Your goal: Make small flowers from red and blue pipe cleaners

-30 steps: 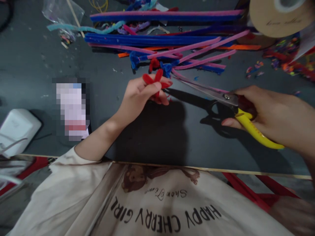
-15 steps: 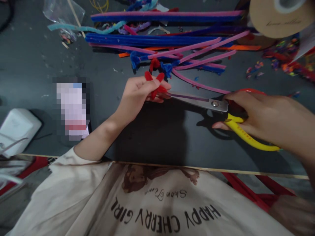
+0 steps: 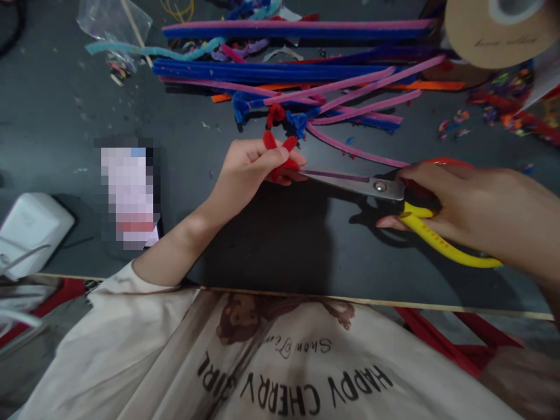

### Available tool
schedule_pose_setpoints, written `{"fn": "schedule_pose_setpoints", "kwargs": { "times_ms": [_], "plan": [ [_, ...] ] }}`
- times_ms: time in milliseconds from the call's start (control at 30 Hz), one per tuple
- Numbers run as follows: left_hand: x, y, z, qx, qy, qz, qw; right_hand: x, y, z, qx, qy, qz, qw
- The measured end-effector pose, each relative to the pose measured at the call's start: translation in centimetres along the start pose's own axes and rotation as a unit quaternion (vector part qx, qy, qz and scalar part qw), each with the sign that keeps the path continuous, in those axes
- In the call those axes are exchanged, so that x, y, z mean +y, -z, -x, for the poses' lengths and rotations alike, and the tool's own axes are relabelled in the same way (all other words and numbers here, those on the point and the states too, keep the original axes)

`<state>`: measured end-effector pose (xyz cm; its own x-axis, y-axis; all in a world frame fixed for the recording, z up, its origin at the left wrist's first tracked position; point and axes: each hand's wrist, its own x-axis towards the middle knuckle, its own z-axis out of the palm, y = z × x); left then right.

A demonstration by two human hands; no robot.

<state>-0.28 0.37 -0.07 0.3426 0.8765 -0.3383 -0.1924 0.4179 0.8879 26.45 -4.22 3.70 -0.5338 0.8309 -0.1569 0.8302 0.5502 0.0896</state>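
Between thumb and fingers, my left hand [image 3: 254,160] pinches a red pipe cleaner [image 3: 270,143] bent into crossing loops. My right hand [image 3: 464,198] grips scissors [image 3: 380,186] with one yellow and one red handle. Their blades point left and the tips reach the red piece at my left fingertips; whether they touch it I cannot tell. Just beyond my left hand lie a small red bent piece [image 3: 275,112] and blue twisted pieces [image 3: 297,122] with pink pipe cleaner stems [image 3: 359,153].
Bundles of blue pipe cleaners [image 3: 262,70] lie across the back. A cardboard spool [image 3: 472,41] stands at the back right, near colourful scraps [image 3: 511,111]. On the left are a blurred-out phone [image 3: 131,198], a white charger-like box [image 3: 35,233] and a clear plastic bag [image 3: 111,23].
My left hand and the red pipe cleaner have shifted slightly right, and the piece has turned a little. The scissors have hardly moved.
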Motion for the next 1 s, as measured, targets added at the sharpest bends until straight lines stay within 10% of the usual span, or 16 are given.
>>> {"fn": "schedule_pose_setpoints", "kwargs": {
  "times_ms": [333, 1000],
  "plan": [
    [0.05, -0.11, 0.06, -0.004, -0.001, 0.019, 1.000, -0.01, 0.37, 0.11, -0.089, -0.058, -0.005, 0.994],
    [-0.64, 0.29, -0.09, 0.007, -0.041, 0.040, 0.998, 0.43, 0.12, 0.73, -0.070, -0.099, -0.018, 0.992]
  ]
}}
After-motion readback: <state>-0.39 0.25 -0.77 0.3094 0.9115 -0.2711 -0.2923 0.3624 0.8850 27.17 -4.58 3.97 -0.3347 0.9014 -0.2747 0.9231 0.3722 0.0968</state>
